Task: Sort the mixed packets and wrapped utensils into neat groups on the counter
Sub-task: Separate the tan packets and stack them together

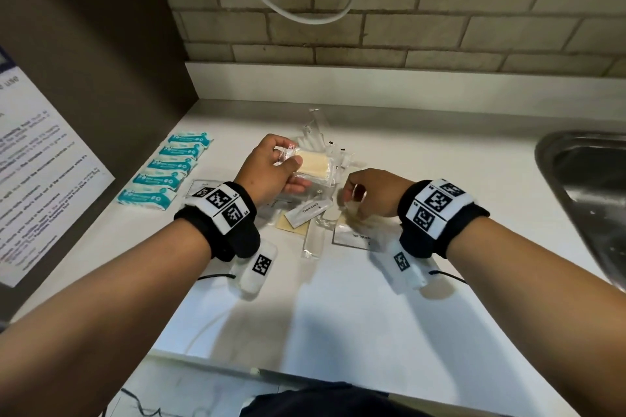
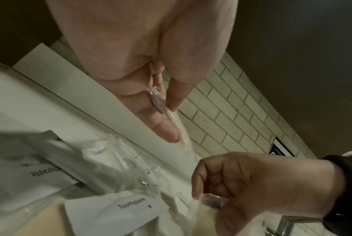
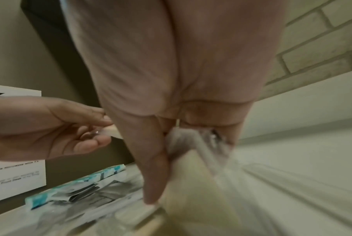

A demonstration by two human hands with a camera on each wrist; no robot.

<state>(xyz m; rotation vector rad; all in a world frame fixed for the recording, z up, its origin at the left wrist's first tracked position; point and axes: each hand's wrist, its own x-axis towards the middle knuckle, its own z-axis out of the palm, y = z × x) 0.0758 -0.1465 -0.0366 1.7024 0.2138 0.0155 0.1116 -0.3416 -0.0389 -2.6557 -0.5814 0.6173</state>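
Note:
My left hand [image 1: 288, 156] holds a clear-wrapped cream pad [image 1: 313, 164] by its end, above the mixed pile; in the left wrist view my left hand [image 2: 165, 110] pinches the wrapper's crimped end [image 2: 157, 99]. My right hand [image 1: 352, 196] pinches another clear-wrapped cream piece [image 3: 193, 172] low over the counter, with the right hand's [image 3: 166, 151] thumb along the wrapper. White toothpaste sachets [image 1: 306, 211] and clear-wrapped utensils [image 1: 316, 132] lie mixed between and behind the hands. Several teal packets [image 1: 169, 169] lie in a neat row at the left.
A steel sink [image 1: 589, 186] opens at the right edge of the white counter [image 1: 338, 315]. A dark cabinet side with a printed notice [image 1: 40, 179] stands on the left. The brick wall [image 1: 406, 27] and a hanging white cable [image 1: 305, 13] are behind.

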